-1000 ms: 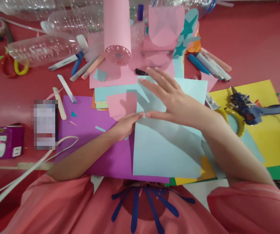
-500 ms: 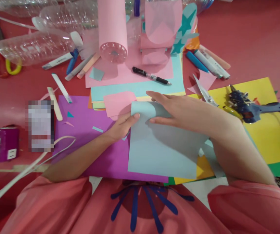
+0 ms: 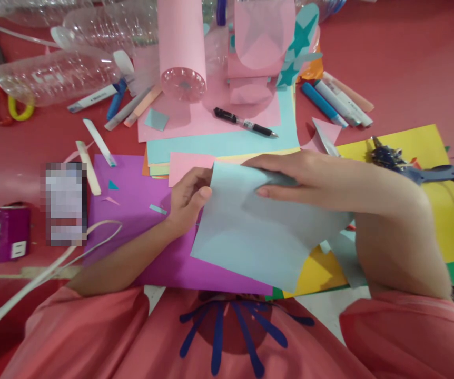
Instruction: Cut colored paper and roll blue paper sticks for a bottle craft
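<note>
A sheet of light blue paper [image 3: 246, 226] is tilted over the purple sheet, its upper part curving. At its upper left edge is my left hand [image 3: 189, 202], fingers curled behind the edge and thumb tip over it. My right hand [image 3: 294, 176] grips the paper's upper part, thumb on the near face and fingers along the far edge. Part of the paper's right side is hidden by my right hand and forearm. Just beyond lies a piece of pink paper [image 3: 189, 166].
Purple paper [image 3: 124, 210] and yellow paper [image 3: 416, 142] lie beneath. A glue gun [image 3: 428, 172] and scissors [image 3: 325, 139] are on the right. Farther back are a black pen [image 3: 246, 123], markers [image 3: 325, 105], a pink-wrapped bottle [image 3: 181, 42] and clear bottles [image 3: 61, 76]. A phone [image 3: 67, 202] lies left.
The light blue paper has turned, its lower edge swinging left and now slanting. My right hand has shifted slightly right with its grip, and my left hand has moved a little left, fingers more curled.
</note>
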The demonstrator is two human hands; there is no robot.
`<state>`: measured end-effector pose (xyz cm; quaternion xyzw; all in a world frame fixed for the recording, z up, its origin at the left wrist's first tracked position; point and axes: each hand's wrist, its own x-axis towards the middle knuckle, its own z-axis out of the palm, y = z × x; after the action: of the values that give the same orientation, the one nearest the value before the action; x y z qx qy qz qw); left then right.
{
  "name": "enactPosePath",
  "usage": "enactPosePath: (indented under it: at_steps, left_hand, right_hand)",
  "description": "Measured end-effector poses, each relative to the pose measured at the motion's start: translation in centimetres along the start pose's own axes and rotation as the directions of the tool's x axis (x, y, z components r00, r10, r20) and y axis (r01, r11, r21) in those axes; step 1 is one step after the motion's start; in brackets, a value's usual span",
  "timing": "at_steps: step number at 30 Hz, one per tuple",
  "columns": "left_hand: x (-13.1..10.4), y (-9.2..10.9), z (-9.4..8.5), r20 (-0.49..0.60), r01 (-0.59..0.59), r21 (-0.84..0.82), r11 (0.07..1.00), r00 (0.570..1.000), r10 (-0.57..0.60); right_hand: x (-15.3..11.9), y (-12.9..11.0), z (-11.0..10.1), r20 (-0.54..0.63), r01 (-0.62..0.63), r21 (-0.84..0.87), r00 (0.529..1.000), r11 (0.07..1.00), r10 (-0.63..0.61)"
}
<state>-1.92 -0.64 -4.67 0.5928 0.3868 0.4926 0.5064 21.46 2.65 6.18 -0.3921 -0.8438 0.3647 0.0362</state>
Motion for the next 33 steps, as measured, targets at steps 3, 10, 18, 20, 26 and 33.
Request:
enactPosePath:
  at_steps: [3, 10, 18, 20, 26, 33]
  left_hand:
    - [0.4, 0.1, 0.2, -0.089, -0.042, 0.033, 0.999, 0.995, 0.045]
    - [1.2, 1.5, 0.3, 0.118, 0.282, 0.006, 0.959, 0.953, -0.281]
    - [0.8, 2.2, 0.7, 0.131, 0.399, 0.068, 0.915, 0.905, -0.404]
    - [0.6, 2.2, 0.9, 0.146, 0.406, 0.075, 0.911, 0.899, -0.413]
    - [0.4, 2.0, 1.0, 0.157, 0.404, 0.083, 0.911, 0.897, -0.412]
    - [0.4, 1.7, 0.9, 0.157, 0.326, 0.173, 0.929, 0.922, -0.353]
  right_hand:
    - [0.4, 0.9, -0.7, 0.022, 0.018, 0.142, 1.000, 0.990, -0.022]
    - [1.9, 3.7, 0.7, 0.075, -0.118, 0.314, 0.992, 0.942, 0.099]
    - [1.8, 3.0, 1.5, 0.102, -0.166, 0.116, 0.983, 0.979, 0.155]
    - [2.1, 2.4, 2.1, 0.027, -0.190, 0.154, 0.982, 0.970, 0.188]
    - [3.3, 2.0, 3.7, -0.148, -0.130, 0.316, 0.972, 0.940, 0.184]
    - [3.5, 2.5, 3.6, -0.134, -0.111, 0.395, 0.975, 0.912, 0.177]
